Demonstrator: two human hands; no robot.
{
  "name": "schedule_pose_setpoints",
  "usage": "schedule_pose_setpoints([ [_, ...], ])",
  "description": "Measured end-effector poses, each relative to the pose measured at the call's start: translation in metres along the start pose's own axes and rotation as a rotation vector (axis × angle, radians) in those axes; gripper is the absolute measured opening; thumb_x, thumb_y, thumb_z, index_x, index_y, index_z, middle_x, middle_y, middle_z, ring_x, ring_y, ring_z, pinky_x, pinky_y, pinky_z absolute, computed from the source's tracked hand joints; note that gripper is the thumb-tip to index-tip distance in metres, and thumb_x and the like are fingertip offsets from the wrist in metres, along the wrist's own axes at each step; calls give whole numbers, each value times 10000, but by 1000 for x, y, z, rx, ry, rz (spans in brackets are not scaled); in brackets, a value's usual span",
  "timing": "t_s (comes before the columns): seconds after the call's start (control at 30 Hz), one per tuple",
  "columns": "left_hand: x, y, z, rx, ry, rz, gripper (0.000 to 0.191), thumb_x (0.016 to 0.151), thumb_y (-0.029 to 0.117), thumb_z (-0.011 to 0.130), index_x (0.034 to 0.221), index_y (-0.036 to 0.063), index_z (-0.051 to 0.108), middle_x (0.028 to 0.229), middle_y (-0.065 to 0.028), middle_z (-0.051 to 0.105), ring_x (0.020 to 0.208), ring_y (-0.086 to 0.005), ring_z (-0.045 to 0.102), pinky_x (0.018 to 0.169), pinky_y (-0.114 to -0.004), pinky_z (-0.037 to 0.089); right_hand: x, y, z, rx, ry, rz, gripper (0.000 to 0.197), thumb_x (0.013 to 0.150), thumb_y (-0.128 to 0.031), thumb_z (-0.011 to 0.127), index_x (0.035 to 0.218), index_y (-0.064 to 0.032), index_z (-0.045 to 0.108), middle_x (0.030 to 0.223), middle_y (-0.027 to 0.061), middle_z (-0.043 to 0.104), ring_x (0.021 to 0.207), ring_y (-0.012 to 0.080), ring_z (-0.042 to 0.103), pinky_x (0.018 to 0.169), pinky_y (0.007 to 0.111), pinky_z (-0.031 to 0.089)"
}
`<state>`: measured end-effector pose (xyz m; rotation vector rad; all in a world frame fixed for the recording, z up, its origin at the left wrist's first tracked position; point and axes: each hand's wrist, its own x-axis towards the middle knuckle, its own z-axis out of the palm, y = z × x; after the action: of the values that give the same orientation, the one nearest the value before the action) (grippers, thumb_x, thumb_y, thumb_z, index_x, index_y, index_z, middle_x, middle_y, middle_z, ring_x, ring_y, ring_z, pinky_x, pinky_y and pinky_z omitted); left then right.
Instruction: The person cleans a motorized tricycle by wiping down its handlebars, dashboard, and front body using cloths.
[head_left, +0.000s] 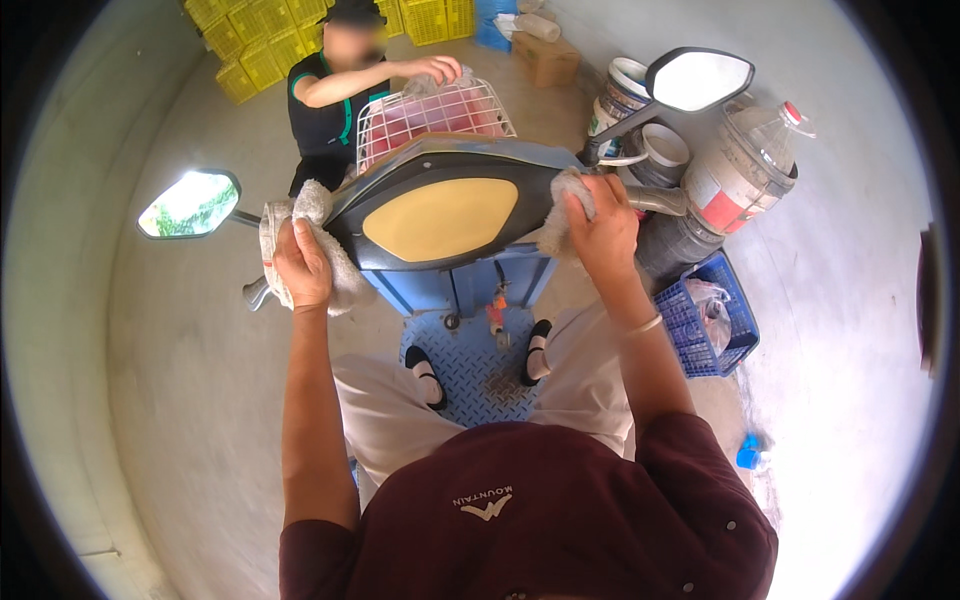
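In front of me is the handlebar cover of an electric scooter or tricycle, black with a cream-yellow display panel (441, 220). My left hand (303, 262) grips a light terry cloth (341, 274) at the cover's left end, beside the left handlebar grip (256, 292). A greyish rag (559, 214) is held in my right hand (606, 225) against the cover's right end, near the right handlebar grip (660, 199). Mirrors stand out at the left (190, 204) and right (699, 79). Below, my feet rest on a blue diamond-plate floorboard (472, 375).
Ahead, a person (330, 97) reaches with a cloth over a white wire basket (435, 112). Yellow crates (259, 45) are stacked behind. On the right are paint buckets (739, 169), a plastic bottle (776, 139), a blue plastic basket (709, 315) and a cardboard box (545, 58).
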<state>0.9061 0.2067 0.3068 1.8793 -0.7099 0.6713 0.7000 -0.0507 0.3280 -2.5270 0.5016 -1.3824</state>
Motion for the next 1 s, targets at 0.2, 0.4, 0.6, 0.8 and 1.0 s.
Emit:
schedule_pose_setpoints([
  [0.2, 6, 4, 7, 89, 29, 16, 303, 894, 207, 378, 715, -12, 486, 563, -135, 468, 502, -238, 405, 503, -334, 359, -19, 25, -25, -62, 22, 74, 173, 693, -83, 603, 841, -13, 548, 775, 146, 544, 704, 336, 536, 619, 353, 434],
  [0.4, 28, 22, 12, 460, -89, -72, 324, 853, 268, 395, 681, 29, 531, 706, -199, 571, 644, -380, 548, 568, -438, 419, -9, 1, -22, 111, 90, 62, 139, 720, -102, 589, 842, -43, 558, 790, 123, 552, 727, 313, 535, 625, 367, 438],
  [0.6, 36, 17, 22, 578, -105, -16, 328, 835, 278, 380, 698, 37, 555, 734, -166, 593, 655, -368, 560, 602, -443, 443, 6, -20, 19, -3, 72, -4, 200, 685, -141, 615, 854, -52, 557, 785, 101, 521, 746, 283, 520, 616, 360, 433],
  [0.8, 34, 19, 20, 588, -78, -74, 315, 832, 270, 385, 692, 42, 552, 713, -163, 588, 645, -367, 558, 594, -445, 440, -22, -31, 13, 19, -66, 46, 217, 655, -129, 636, 857, -71, 580, 773, 58, 515, 696, 256, 533, 559, 348, 442],
  [1.0, 32, 20, 22, 512, -42, -50, 309, 836, 271, 396, 686, 43, 541, 703, -170, 580, 642, -373, 554, 587, -449, 436, -37, -31, 5, 141, -64, 141, 194, 651, -91, 634, 837, -61, 587, 784, 68, 546, 679, 278, 551, 589, 346, 453],
])
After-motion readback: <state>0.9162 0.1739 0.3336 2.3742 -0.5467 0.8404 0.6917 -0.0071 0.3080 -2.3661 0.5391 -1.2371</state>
